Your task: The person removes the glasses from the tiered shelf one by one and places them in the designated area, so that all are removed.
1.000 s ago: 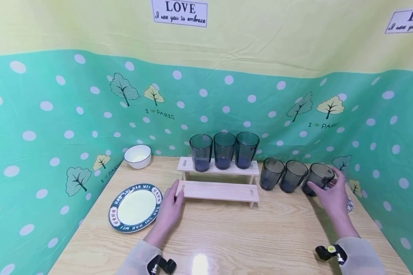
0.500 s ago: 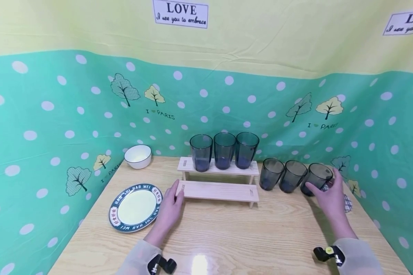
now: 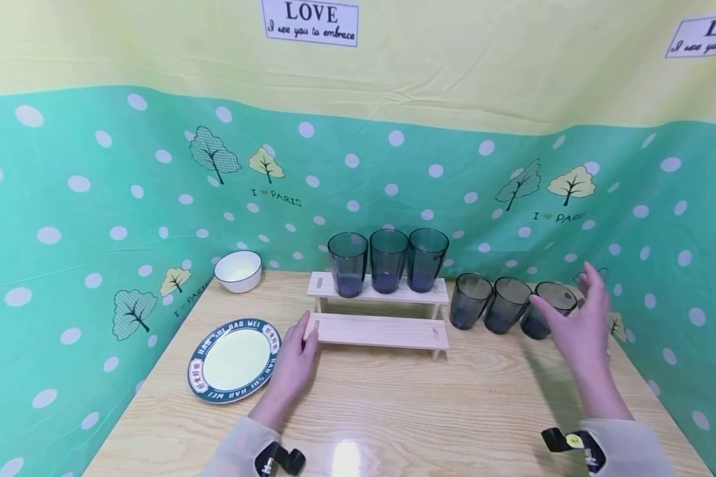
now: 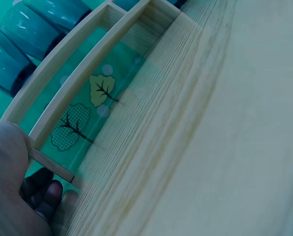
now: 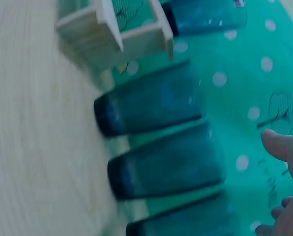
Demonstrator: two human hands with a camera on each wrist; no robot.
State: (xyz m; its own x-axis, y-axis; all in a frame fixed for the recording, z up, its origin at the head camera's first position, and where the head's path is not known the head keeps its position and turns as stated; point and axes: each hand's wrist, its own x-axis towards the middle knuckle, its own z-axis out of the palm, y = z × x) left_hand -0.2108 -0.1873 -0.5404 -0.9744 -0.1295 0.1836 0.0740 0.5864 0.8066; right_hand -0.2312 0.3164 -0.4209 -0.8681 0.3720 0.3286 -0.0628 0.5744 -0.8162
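A two-step wooden rack [image 3: 382, 331] stands on the table, its lower step's left end gripped by my left hand [image 3: 294, 364]. In the left wrist view, the left hand's thumb side lies against the step's end and its fingers [image 4: 50, 194] curl beside the leg. Three dark tinted glasses stand upright in a row on the upper step, the middle one [image 3: 388, 265] between its neighbours. Right of the rack, three more glasses stand in a row: a left glass [image 3: 470, 308], a middle glass [image 3: 504, 311] and a right glass [image 3: 534, 324]. My right hand [image 3: 581, 338] hovers beside the right glass, thumb and fingers spread, holding nothing.
A blue-rimmed plate [image 3: 235, 361] lies left of my left hand. Behind it, a white bowl [image 3: 238, 273] sits near the cloth backdrop [image 3: 394, 165]. The backdrop closes off the table's back and sides. Something behind the right hand is mostly hidden.
My right hand has let go of the right glass and lifted up and slightly away to the right, its fingers spreading. The left hand and rack have stayed put.
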